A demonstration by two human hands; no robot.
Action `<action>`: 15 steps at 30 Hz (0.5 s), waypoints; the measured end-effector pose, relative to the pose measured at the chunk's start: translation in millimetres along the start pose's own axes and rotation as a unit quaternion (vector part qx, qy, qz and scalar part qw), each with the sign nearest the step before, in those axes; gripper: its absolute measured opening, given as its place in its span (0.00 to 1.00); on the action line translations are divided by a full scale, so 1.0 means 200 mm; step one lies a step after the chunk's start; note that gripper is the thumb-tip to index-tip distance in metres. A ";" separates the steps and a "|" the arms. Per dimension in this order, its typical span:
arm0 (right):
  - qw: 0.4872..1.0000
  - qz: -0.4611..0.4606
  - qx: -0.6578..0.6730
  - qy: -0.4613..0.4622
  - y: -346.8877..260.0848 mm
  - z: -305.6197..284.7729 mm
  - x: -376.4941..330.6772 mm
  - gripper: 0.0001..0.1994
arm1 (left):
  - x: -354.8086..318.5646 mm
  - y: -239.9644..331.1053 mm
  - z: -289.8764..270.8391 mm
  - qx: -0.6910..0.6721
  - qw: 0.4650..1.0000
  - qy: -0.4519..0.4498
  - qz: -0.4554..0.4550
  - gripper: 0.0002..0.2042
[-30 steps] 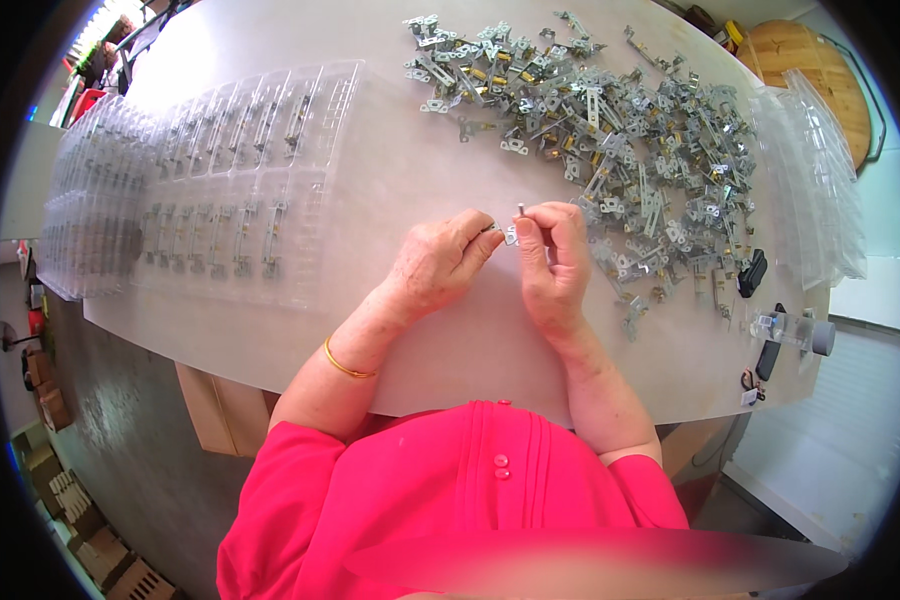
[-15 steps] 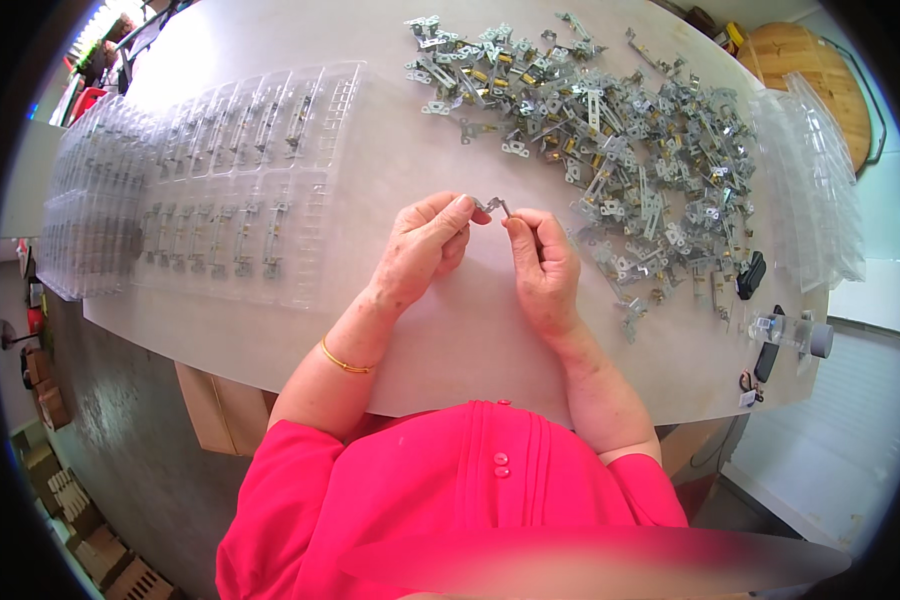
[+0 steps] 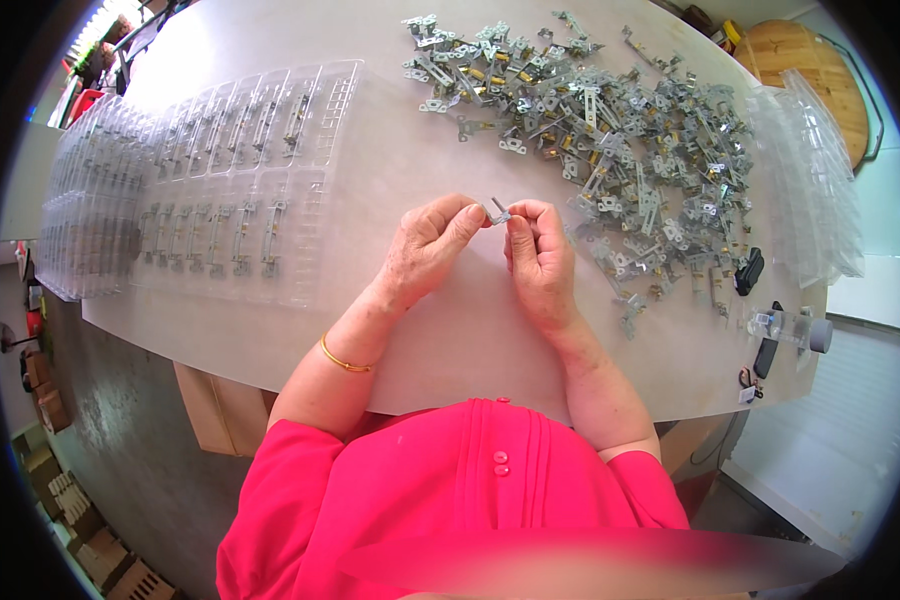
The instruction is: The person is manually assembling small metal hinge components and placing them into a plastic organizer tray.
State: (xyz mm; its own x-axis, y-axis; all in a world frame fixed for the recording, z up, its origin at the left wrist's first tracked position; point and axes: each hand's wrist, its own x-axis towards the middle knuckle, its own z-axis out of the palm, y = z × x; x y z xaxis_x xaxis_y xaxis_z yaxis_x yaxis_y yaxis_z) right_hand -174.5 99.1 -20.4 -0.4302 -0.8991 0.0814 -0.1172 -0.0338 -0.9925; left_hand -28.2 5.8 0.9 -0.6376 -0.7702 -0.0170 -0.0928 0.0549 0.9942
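Between my hands, above the middle of the table, is a small silvery metal bracket (image 3: pixel 500 213). My left hand (image 3: pixel 430 250) pinches one end of it between thumb and forefinger. The other end is gripped by my right hand (image 3: pixel 541 262), its remaining fingers curled in. Fingertips cover much of the bracket. To the right and beyond lies a large loose heap of similar metal brackets (image 3: pixel 648 205), some with brass-coloured parts. On the left, a clear plastic tray (image 3: pixel 315 215) holds rows of such brackets in its compartments.
Stacked clear trays (image 3: pixel 85 200) stand at the table's left edge, and more clear trays (image 3: pixel 815 180) at the right. A black object (image 3: pixel 750 272) and a lying clear bottle (image 3: pixel 790 329) with a grey cap are near the right edge. A cardboard box (image 3: pixel 220 410) sits below the table.
The bracket has turned between my fingers, with one prong now pointing up and away. My right hand has shifted slightly left and up, and both hands are closer together.
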 end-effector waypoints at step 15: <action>0.978 0.096 0.175 -0.053 -0.07 -0.04 0.01 0.08 | -0.01 0.00 -0.02 0.076 0.991 -0.043 0.101 0.11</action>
State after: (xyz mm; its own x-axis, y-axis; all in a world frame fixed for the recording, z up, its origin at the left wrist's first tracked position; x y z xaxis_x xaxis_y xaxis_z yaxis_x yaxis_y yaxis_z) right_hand -181.4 101.2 -6.0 -0.3176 -0.9428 -0.1016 0.2782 0.0098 -0.9605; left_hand -24.8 5.1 2.0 -0.7178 -0.6763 0.1653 -0.0662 0.3026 0.9508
